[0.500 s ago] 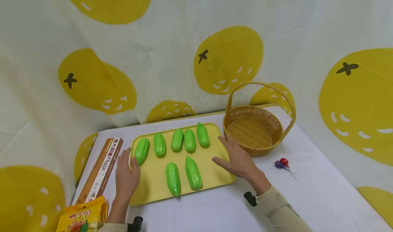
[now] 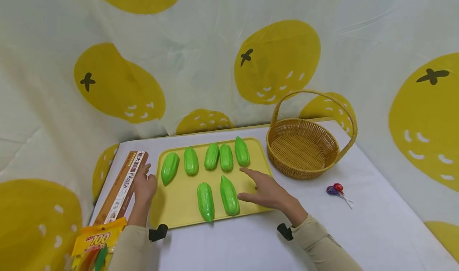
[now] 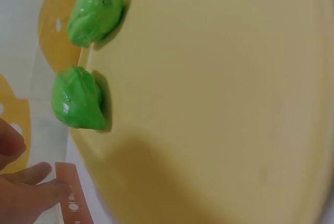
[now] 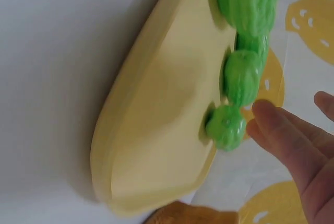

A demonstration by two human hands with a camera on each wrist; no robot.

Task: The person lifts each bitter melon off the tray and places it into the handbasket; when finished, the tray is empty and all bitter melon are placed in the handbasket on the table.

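Observation:
A yellow tray (image 2: 179,207) holds several glossy green ridged gourd-like vegetables, a back row and two in front. My right hand (image 2: 265,189), thumb and fingers spread, hovers over the tray's right part, near the front right gourd (image 2: 229,196) and the back right gourd (image 2: 242,151); it grips nothing. At the tray's left edge, my left hand (image 2: 144,187) is over the brown and white pasta box (image 2: 122,187), fingers loosely bent and holding nothing. Whether it touches the box I cannot tell. The leftmost gourd (image 3: 78,98) lies on the tray near that hand in the left wrist view.
A round wicker basket (image 2: 303,169) with a tall handle stands right of the tray. Two lollipops (image 2: 337,190) lie in front of it. A yellow candy bag (image 2: 97,239) is at the front left. A patterned curtain (image 2: 208,63) hangs behind the white table.
My right hand has moved left, farther over the tray. The left hand has shifted from the tray's edge toward the pasta box. The head view has tilted slightly; the gourds stay in place.

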